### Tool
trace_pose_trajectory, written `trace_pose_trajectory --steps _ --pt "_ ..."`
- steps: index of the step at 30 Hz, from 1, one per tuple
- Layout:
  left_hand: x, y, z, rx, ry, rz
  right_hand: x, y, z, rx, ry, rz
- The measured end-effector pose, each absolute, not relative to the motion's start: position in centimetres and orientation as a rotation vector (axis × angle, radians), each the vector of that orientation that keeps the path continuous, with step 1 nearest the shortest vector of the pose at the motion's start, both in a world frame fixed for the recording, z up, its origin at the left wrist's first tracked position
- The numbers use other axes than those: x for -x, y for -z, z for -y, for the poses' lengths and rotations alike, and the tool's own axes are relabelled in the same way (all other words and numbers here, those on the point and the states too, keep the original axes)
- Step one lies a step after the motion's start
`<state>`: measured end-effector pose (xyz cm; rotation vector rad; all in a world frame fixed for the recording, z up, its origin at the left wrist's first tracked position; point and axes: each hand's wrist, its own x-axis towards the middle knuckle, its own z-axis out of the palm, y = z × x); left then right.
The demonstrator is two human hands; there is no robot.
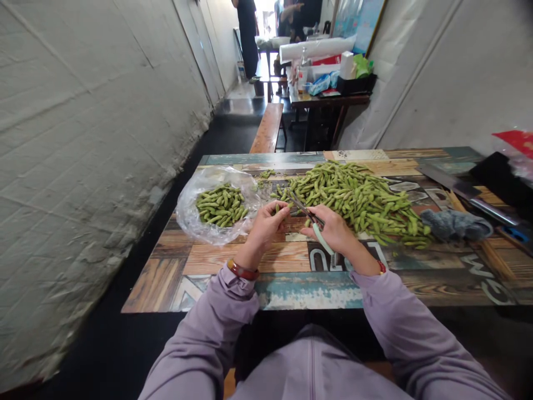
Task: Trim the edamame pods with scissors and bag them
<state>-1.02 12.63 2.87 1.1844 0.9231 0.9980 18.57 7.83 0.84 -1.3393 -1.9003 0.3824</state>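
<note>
My left hand (268, 222) pinches a green edamame pod (277, 208) between thumb and fingertips. In my right hand (333, 228) is a pair of scissors (320, 236) with pale green handles, its dark blades pointing left toward that pod. Whether the blades touch the pod I cannot tell. Beyond and to the right of the scissors spreads a large heap of edamame pods (358, 197) on the table. Left of my left hand lies an opened clear plastic bag (187, 208) with a smaller pile of pods (221, 205) in it. Small green trimmings (266, 175) are scattered between the two piles.
The patchwork wood-pattern table (245, 255) carries a grey cloth (456, 224) and a large knife (447, 180) at right. Beyond stand a wooden bench (268, 125) and a cluttered side table (328, 100). People (249, 39) are in the background. A white wall (91, 122) runs along the left.
</note>
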Motion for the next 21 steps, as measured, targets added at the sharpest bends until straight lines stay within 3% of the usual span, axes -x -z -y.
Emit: trace_pose_trajectory --steps 21 --pt "0.75 -2.59 -12.32 -1.279 -0.987 -0.909 -18.22 -0.64 -7.63 1.280 -0.411 1.959"
